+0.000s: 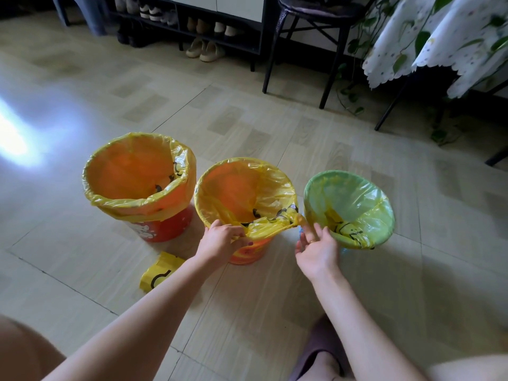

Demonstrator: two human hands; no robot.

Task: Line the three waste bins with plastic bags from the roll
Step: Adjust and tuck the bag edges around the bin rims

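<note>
Progress: all 3 bins on the tiled floor [247, 111] carry yellow plastic bags, so task looks nearly done. Left orange plastic bin [165, 226] and right pale green plastic bin [349, 207] have liners folded over rims. Middle orange plastic bin [247, 251] is the open item: slack gathered into a twisted tail [286, 220] at near rim, long axis left-right, tip pointing right. Left hand [222, 242] pinches the liner edge; right hand [316, 251] has fingers [308, 232] spread, holding nothing. Flat yellow bag roll [159, 272] lies on floor just left of middle bin.
</note>
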